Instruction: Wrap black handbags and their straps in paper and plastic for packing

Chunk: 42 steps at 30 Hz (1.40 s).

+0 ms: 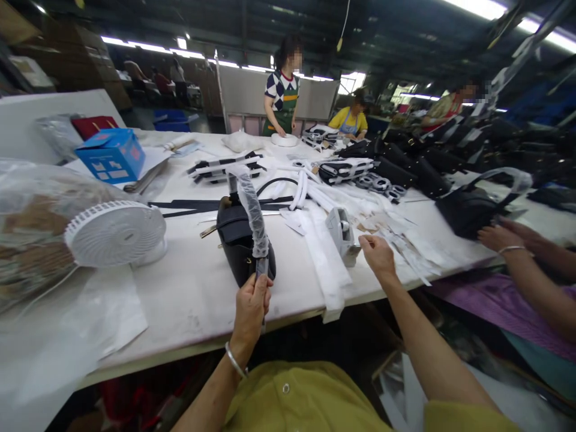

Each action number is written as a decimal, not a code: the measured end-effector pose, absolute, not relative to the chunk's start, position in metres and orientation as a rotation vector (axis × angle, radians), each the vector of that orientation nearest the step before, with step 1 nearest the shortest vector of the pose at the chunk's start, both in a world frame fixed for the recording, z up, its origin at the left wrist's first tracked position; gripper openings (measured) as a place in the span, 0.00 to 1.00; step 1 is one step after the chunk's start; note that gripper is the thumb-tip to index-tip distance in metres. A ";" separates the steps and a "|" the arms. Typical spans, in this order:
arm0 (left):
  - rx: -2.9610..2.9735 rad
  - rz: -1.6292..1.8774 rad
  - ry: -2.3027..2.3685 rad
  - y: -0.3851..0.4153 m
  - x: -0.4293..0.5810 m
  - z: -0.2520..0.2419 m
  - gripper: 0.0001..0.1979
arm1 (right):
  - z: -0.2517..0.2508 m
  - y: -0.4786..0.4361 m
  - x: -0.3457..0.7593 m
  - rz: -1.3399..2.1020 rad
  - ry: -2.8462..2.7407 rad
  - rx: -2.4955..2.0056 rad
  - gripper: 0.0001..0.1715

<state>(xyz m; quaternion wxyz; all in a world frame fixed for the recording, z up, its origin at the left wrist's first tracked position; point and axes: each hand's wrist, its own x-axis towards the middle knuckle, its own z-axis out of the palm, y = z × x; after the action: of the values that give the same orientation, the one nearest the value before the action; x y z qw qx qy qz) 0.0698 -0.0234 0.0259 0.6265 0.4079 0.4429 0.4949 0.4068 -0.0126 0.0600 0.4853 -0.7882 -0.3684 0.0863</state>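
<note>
l hand (254,297) grips the lower end of the film-wrapped handle (252,210) of a blk bag (234,237) on the white worktop (189,318). r hand (378,255), fingers curled in, is at the front edge of a grey-white dispenser (342,237); can't tell if it's holding tape. white strip (320,258) b/w bag & dispenser. fan (117,234) & blue box (112,155) at left. co-worker's hands (501,237) at right, by a 2nd bag (468,210). person in dk green apron (285,102) stands across the worktop.
</note>
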 end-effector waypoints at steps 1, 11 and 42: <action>0.942 1.134 1.022 -0.024 0.070 0.026 0.21 | 0.054 -0.012 0.418 0.270 -0.886 -1.941 0.16; 0.953 1.156 1.071 -0.028 0.068 0.034 0.20 | 0.040 0.018 0.422 0.541 -0.869 -1.748 0.18; 1.158 1.184 1.131 -0.029 0.063 0.037 0.21 | 0.095 -0.004 0.191 1.156 -1.401 -1.331 0.17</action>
<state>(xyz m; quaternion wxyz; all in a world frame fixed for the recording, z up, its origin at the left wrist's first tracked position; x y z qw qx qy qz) 0.0634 -0.0290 0.0372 0.5381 0.4866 0.4752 0.4979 0.1909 -0.0039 0.0947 0.4303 -0.5336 -0.5614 0.4635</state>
